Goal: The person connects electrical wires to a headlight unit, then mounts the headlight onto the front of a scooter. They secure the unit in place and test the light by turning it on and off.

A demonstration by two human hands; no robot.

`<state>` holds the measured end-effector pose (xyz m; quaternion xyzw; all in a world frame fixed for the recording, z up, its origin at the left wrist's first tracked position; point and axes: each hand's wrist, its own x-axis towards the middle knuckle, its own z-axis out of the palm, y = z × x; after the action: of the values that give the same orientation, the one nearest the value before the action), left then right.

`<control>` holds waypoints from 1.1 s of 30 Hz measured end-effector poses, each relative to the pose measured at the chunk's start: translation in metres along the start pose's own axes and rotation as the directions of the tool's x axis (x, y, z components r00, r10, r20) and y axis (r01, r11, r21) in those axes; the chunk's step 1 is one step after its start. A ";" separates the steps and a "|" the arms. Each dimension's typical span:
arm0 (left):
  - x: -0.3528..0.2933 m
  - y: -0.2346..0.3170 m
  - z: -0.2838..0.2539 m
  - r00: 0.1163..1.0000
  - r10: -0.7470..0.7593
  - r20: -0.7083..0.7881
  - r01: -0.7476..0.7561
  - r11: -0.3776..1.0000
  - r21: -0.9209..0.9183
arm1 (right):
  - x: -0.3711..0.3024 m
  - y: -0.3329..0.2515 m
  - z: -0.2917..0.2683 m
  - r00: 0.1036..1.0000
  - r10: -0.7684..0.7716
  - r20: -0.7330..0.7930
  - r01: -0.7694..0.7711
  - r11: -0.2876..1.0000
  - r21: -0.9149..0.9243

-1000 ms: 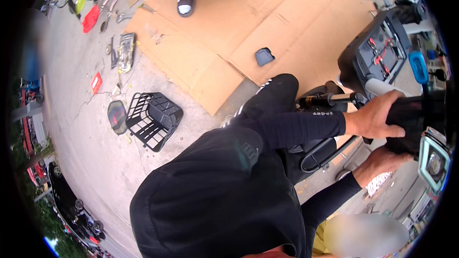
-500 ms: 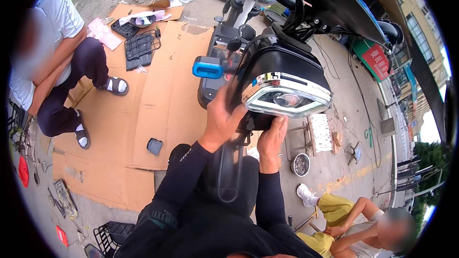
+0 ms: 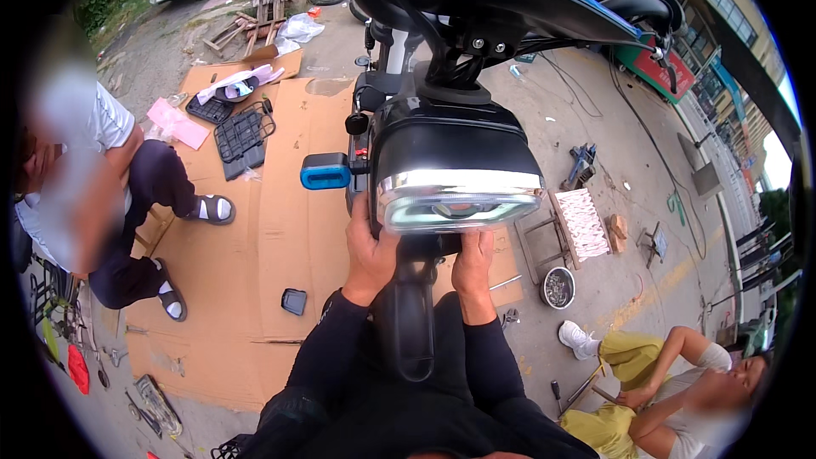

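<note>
The front of an electric scooter rises before me, its black headlight housing point(image 3: 450, 140) topped by handlebars point(image 3: 501, 21). A clear headlight point(image 3: 463, 208) with a chrome strip faces me. My left hand point(image 3: 371, 257) grips the housing's lower left corner, its fingers partly hidden behind. Under the lower right edge, my right hand point(image 3: 473, 270) is closed with the thumb up against the underside; its fingertips are hidden. Between my forearms hangs a black front mudguard point(image 3: 406, 323). A blue-and-black block point(image 3: 325, 172) sticks out left of the housing.
Flattened cardboard point(image 3: 221, 289) covers the ground at left, with a black rack point(image 3: 244, 138) on it. One person point(image 3: 153, 178) sits at left, another point(image 3: 654, 391) at lower right. A metal bowl point(image 3: 558, 287) of small parts stands beside a low stool point(image 3: 581, 223).
The headlight now sits more level and lower left in view. My left hand has shifted from the housing's side to its lower corner. The view has tilted, bringing a white car into sight.
</note>
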<state>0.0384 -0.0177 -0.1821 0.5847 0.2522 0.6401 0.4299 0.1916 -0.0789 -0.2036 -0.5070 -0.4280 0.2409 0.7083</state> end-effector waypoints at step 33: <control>-0.002 -0.011 -0.018 0.998 0.004 0.061 -0.006 0.999 0.037 | 0.025 -0.021 0.002 0.988 -0.004 0.157 -0.044 0.952 0.302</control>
<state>0.0234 -0.0102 -0.1959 0.6124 0.2495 0.6183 0.4247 0.2009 -0.0667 -0.1753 -0.3759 -0.4348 0.3500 0.7397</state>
